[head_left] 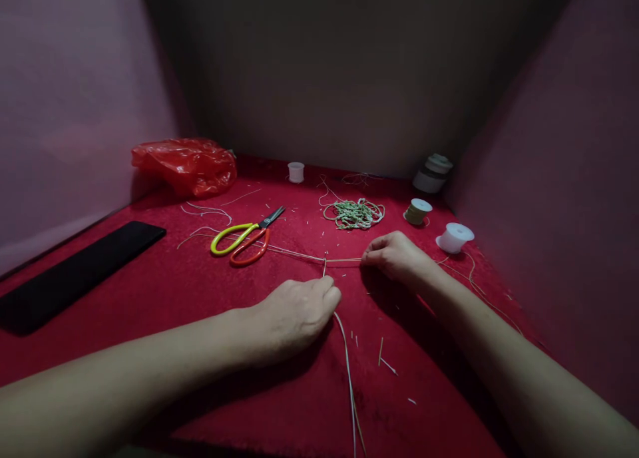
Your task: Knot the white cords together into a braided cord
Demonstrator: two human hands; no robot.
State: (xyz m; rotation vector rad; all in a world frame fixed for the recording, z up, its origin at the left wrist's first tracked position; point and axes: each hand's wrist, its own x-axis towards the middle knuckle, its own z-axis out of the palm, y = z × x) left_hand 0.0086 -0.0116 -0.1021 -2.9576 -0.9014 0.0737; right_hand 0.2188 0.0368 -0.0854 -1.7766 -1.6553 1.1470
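Observation:
My left hand [299,311] rests on the red cloth [150,291] with its fingers pinched on a thin white cord [348,365] that runs down toward me. My right hand [397,255] is closed on a thin tan cord [309,256] stretched flat across the cloth toward the scissors. The two cords meet between my hands, near the left fingertips. Short cut scraps of cord lie below and between my hands.
Yellow-and-orange scissors [247,238] lie left of centre. A green-white braided cord pile [354,213], a tan spool [417,211], a white spool [454,237], a small white spool [296,172] and stacked spools [432,172] sit behind. A red plastic bag [186,165] and black strip [74,275] are left.

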